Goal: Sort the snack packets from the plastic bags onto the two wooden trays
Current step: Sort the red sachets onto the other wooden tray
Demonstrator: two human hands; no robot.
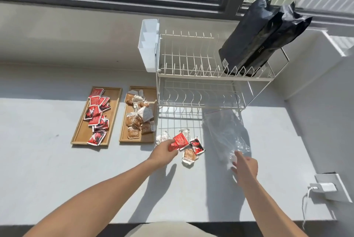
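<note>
On the table (pixel 57 169), just in front of the wire rack (pixel 201 83), a red packet (pixel 179 142) is pinched in the left grip (pixel 165 150). Loose packets (pixel 191 152) lie beside it. Right grip (pixel 244 165) is spread, touching the clear plastic bag (pixel 226 133). Left of the rack: brown-packet tray (pixel 122 137), then red-packet tray (pixel 78 135).

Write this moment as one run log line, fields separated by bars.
left hand grips red packet | right hand open at plastic bag | loose packets remain
</note>
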